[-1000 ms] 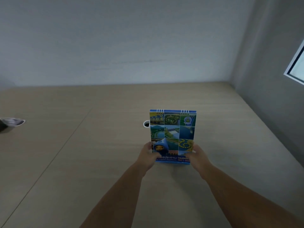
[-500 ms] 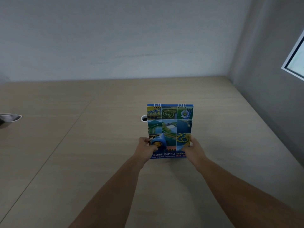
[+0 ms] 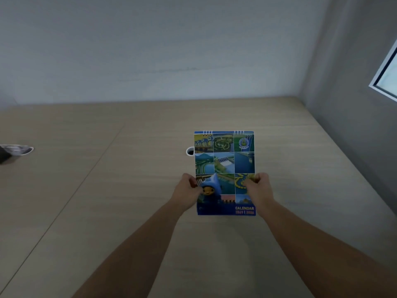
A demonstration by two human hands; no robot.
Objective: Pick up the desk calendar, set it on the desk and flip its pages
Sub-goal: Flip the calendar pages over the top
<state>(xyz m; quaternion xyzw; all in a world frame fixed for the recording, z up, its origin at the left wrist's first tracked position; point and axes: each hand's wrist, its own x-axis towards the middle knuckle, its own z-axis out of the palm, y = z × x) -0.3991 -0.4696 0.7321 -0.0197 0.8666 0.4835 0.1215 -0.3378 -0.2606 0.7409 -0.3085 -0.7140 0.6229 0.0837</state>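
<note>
**Above the desk, calendar gripped at both edges**

Nearest, the left hand (image 3: 187,191) and right hand (image 3: 258,188) pinch the desk calendar (image 3: 224,164) upright over the desk (image 3: 107,190), probably for level placement. Behind it, a cable hole (image 3: 190,151).

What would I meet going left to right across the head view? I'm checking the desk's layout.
Grey object at the left edge → left hand → desk calendar → right hand → window.
</note>
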